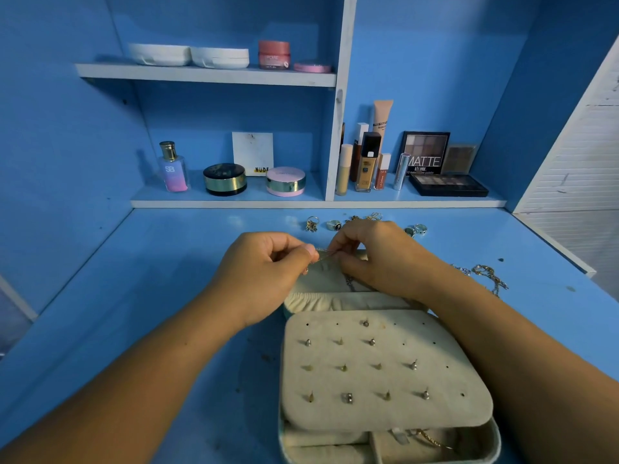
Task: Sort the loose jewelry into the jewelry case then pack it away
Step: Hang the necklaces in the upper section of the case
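A cream jewelry case [385, 443] lies open on the blue desk, its earring panel [378, 370] studded with several earrings. Over the raised lid's gathered pocket [335, 301], my left hand [264, 266] and my right hand [375, 256] meet, both pinching a thin necklace chain [322, 255] at its ends near the lid's top edge. A bit of chain hangs down in the lid [350, 281]. Loose rings [333, 225] lie on the desk behind my hands. More chains [489, 276] lie to the right of my right forearm. A gold chain [432, 438] rests in the case's bottom compartment.
The shelf behind holds cosmetics: a perfume bottle [172, 167], powder jars [224, 179], foundation bottles [366, 162] and eyeshadow palettes [447, 184]. Jars stand on the upper shelf [207, 75]. A white slatted panel [576, 162] borders the desk's right side.
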A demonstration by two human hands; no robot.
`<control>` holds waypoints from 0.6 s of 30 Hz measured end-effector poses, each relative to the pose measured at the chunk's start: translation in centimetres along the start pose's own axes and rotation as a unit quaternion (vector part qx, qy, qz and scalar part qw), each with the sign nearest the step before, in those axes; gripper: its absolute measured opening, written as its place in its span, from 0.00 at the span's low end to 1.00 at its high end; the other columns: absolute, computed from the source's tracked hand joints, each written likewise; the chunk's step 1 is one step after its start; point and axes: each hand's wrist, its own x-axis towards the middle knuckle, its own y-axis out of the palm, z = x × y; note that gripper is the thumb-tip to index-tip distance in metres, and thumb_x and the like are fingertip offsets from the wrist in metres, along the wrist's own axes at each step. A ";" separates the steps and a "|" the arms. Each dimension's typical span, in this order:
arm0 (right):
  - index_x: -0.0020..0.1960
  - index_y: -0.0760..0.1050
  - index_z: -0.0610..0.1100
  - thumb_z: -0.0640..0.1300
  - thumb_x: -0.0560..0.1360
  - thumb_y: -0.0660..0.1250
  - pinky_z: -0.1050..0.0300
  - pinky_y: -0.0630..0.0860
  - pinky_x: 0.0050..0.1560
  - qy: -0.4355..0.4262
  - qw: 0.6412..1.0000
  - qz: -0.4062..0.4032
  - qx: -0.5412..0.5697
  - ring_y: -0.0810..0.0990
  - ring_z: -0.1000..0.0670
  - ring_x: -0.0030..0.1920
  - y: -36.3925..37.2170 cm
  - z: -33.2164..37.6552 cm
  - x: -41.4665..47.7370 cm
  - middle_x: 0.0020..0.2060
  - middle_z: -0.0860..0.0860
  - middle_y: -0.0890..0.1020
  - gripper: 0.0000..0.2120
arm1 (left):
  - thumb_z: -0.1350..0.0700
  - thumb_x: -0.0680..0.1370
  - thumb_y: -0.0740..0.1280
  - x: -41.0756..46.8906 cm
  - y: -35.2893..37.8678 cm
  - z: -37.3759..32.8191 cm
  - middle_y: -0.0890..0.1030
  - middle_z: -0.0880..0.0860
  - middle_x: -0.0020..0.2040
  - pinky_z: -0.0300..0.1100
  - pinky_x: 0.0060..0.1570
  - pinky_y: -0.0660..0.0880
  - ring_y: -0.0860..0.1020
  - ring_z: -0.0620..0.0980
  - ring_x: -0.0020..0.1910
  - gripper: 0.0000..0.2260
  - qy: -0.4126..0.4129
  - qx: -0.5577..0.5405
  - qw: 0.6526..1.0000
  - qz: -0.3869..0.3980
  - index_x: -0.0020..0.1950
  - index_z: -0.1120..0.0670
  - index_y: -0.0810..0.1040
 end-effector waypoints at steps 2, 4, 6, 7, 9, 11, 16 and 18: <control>0.47 0.80 0.47 0.44 0.74 0.68 0.57 0.72 0.49 -0.015 0.999 0.016 -0.036 0.74 0.52 0.46 0.1 -0.5 0.2 0.44 0.52 0.78 0.03 | 0.52 0.76 0.69 -0.1 0.1 0.1 0.83 0.55 0.39 0.47 0.47 0.78 0.80 0.55 0.43 0.07 0.003 0.034 0.999 0.005 0.39 0.49 0.84; 0.45 0.78 0.50 0.49 0.75 0.68 0.50 0.71 0.54 -0.009 0.997 0.041 -0.061 0.71 0.50 0.51 0.1 -0.9 0.3 0.47 0.52 0.75 0.03 | 0.50 0.76 0.69 -0.2 0.2 0.2 0.83 0.54 0.38 0.46 0.46 0.78 0.81 0.53 0.42 0.08 0.004 0.063 0.998 0.025 0.40 0.50 0.84; 0.46 0.77 0.52 0.53 0.75 0.67 0.46 0.69 0.59 0.014 0.995 0.057 -0.074 0.68 0.49 0.56 0.1 -1.0 0.4 0.52 0.52 0.73 0.05 | 0.50 0.76 0.68 -0.3 0.3 0.4 0.83 0.54 0.38 0.45 0.45 0.78 0.80 0.50 0.37 0.08 0.007 0.082 0.996 0.043 0.40 0.51 0.84; 0.46 0.78 0.52 0.54 0.75 0.67 0.44 0.68 0.61 0.022 0.995 0.055 -0.076 0.67 0.49 0.58 0.2 -1.0 0.5 0.54 0.53 0.72 0.06 | 0.50 0.75 0.69 -0.3 0.3 0.5 0.83 0.54 0.37 0.44 0.43 0.78 0.78 0.48 0.34 0.08 0.011 0.089 0.995 0.046 0.39 0.50 0.84; 0.46 0.78 0.51 0.55 0.74 0.68 0.43 0.67 0.62 0.025 0.996 0.040 -0.074 0.67 0.49 0.58 0.4 -0.9 0.7 0.54 0.54 0.71 0.07 | 0.49 0.75 0.69 -0.3 0.4 0.6 0.82 0.54 0.34 0.41 0.38 0.75 0.74 0.44 0.30 0.09 0.020 0.101 0.994 0.043 0.39 0.50 0.84; 0.44 0.78 0.52 0.55 0.73 0.69 0.43 0.67 0.62 0.025 0.997 0.022 -0.066 0.67 0.50 0.58 0.5 -0.6 0.9 0.52 0.55 0.71 0.07 | 0.49 0.75 0.68 -0.4 0.4 0.6 0.79 0.52 0.30 0.38 0.34 0.72 0.70 0.42 0.27 0.09 0.028 0.109 0.993 0.041 0.39 0.51 0.84; 0.48 0.80 0.54 0.49 0.72 0.70 0.49 0.68 0.61 0.007 0.999 0.025 -0.041 0.68 0.50 0.57 0.0 -0.4 0.4 0.53 0.53 0.73 0.05 | 0.50 0.76 0.69 -0.3 0.4 0.8 0.82 0.52 0.32 0.39 0.35 0.74 0.74 0.44 0.28 0.09 0.029 0.108 0.993 0.028 0.39 0.50 0.84; 0.49 0.80 0.55 0.46 0.70 0.71 0.57 0.65 0.58 -0.012 0.998 0.059 -0.030 0.67 0.52 0.56 -0.1 -0.1 0.2 0.52 0.53 0.72 0.08 | 0.50 0.76 0.68 -0.2 0.4 0.8 0.83 0.52 0.35 0.42 0.39 0.77 0.79 0.48 0.34 0.09 0.021 0.099 0.995 0.015 0.39 0.51 0.84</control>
